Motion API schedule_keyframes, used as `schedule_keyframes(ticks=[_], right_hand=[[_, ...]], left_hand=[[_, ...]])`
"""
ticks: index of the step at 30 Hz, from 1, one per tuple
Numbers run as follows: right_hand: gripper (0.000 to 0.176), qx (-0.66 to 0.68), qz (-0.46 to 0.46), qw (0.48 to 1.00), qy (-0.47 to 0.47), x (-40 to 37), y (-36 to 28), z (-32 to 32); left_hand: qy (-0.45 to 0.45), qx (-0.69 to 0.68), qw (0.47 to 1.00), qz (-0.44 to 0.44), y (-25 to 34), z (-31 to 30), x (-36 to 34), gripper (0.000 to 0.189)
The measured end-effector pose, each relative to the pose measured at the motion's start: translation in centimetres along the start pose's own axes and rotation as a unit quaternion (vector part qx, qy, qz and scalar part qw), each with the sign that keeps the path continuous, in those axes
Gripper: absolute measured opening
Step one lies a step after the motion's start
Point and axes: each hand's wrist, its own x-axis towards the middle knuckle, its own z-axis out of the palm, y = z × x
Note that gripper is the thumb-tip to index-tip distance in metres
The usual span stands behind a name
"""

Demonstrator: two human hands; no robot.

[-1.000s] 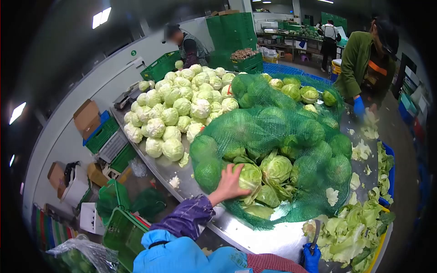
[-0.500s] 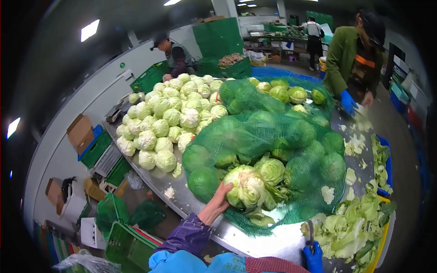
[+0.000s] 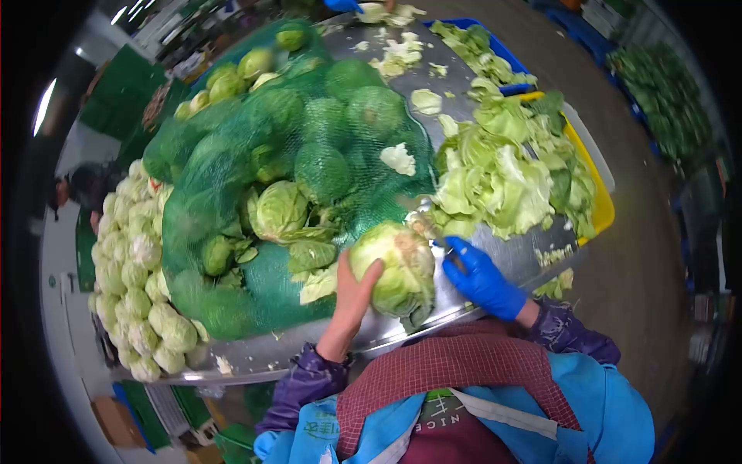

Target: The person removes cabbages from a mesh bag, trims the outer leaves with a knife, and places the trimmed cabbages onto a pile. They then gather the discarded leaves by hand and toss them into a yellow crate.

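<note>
My bare left hand grips a green cabbage from its left side, at the near edge of the metal table. The cabbage is tilted with its pale cut stem end up and to the right, and loose leaves hang below. My right hand, in a blue glove, is closed on a knife just right of the cabbage; its blade is mostly hidden. Beyond my left hand, another cabbage lies in the mouth of a green mesh sack full of cabbages.
Trimmed pale cabbages are heaped at the left. Cut-off leaves pile up at the right, over a yellow-rimmed crate. A blue crate with leaves stands farther back. A co-worker's blue-gloved hand shows at the top edge.
My view has turned down and right. The cabbage in my left hand has come nearer to me, off the sack's opening. My right hand has risen with the knife to the cabbage's side.
</note>
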Motion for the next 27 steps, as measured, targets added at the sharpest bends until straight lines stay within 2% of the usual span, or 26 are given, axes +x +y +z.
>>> schedule_keyframes(ticks=[1,2,3,5,6,8,9,11,12,13,15,16,21,23,25,27], right_hand=[[0.039,-0.004,-0.020,1.000,-0.013,-0.6,0.0,0.8],[0.039,0.006,0.014,1.000,0.004,-1.2,0.1,1.1],[0.039,0.010,0.021,0.999,0.024,-1.4,0.7,1.2],[0.042,-0.074,-0.044,0.993,0.076,-1.9,2.3,0.9],[0.042,-0.077,-0.034,0.992,0.092,-2.1,2.5,0.4],[0.044,-0.167,-0.069,0.978,0.108,-2.6,2.7,-0.4],[0.044,-0.165,-0.057,0.978,0.115,-3.2,1.8,-0.9],[0.047,-0.251,-0.021,0.966,0.047,-4.1,-0.7,-1.9],[0.037,-0.257,-0.026,0.963,0.072,-4.4,-1.1,-1.5],[0.037,-0.256,-0.021,0.963,0.079,-4.7,-1.1,-1.1],[0.028,-0.277,0.048,0.960,0.023,-4.6,-0.9,-0.5],[0.017,-0.306,0.015,0.951,0.044,-4.4,-0.7,-0.3],[0.014,-0.346,0.019,0.938,0.021,-2.7,0.8,-1.2],[0.016,-0.367,0.009,0.929,0.051,-2.3,1.3,-0.8],[0.019,-0.320,0.044,0.945,0.042,-1.8,2.1,-1.1],[0.022,-0.287,0.091,0.954,-0.010,-1.6,2.1,-1.8]], left_hand=[[0.030,0.140,0.985,0.099,0.3,0.6,0.8,0.079],[0.050,0.265,0.947,0.174,2.7,1.6,0.0,0.079],[0.044,0.282,0.932,0.221,2.8,2.4,0.3,0.078],[-0.028,0.254,0.922,0.291,2.2,3.3,1.2,0.083],[-0.046,0.255,0.919,0.298,2.8,3.6,1.3,0.083],[-0.116,0.292,0.886,0.340,4.2,3.7,1.0,0.087],[-0.129,0.295,0.884,0.339,3.9,3.8,1.2,0.087],[-0.082,0.251,0.926,0.268,3.7,3.8,2.3,0.091],[-0.072,0.246,0.930,0.263,3.7,4.0,2.5,0.090],[-0.079,0.248,0.928,0.266,3.7,4.2,2.4,0.090],[-0.053,0.269,0.927,0.256,3.8,4.7,2.3,0.091],[-0.051,0.286,0.912,0.289,3.6,5.1,2.3,0.091],[-0.029,0.315,0.914,0.253,4.6,7.0,2.2,0.091],[-0.016,0.329,0.915,0.233,4.5,7.5,1.9,0.091],[0.019,0.364,0.885,0.290,4.6,8.7,2.2,0.091],[0.023,0.377,0.883,0.280,4.9,9.3,2.1,0.090]])
